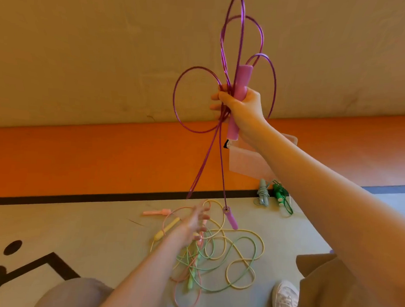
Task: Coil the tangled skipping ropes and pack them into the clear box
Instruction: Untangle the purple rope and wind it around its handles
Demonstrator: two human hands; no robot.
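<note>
My right hand (241, 108) is raised high and grips a purple skipping rope (226, 61) by one pink-purple handle together with several loops that fan out above and to the left. The rope's tail hangs down to its other purple handle (231, 218), which dangles just above the floor. My left hand (195, 222) reaches forward low over the floor with fingers spread and blurred, holding nothing. Beneath it lies a tangle of yellow, green and pink ropes (217, 258). The clear box (247, 160) stands against the wall, partly hidden behind my right forearm.
A coiled grey-green rope (262, 193) and a coiled dark green rope (282, 196) lie on the floor by the box. An orange band runs along the wall base. My knee and white shoe (285, 298) are at the bottom edge.
</note>
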